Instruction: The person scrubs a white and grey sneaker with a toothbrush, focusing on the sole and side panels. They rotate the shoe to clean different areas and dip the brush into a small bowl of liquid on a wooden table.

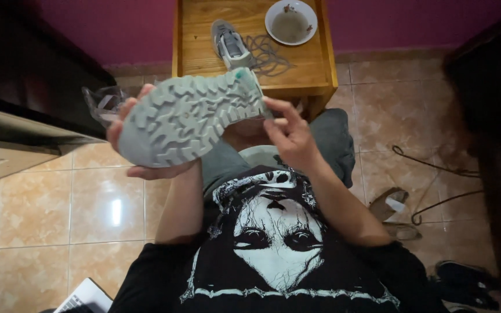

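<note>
2 hands [146,139] [291,136] around upturned grey shoe [189,116]

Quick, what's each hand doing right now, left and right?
Left hand: closed around the grey shoe, held sole up.
Right hand: fingers pinching at the shoe's toe end; whether it holds anything else cannot be told.
</note>
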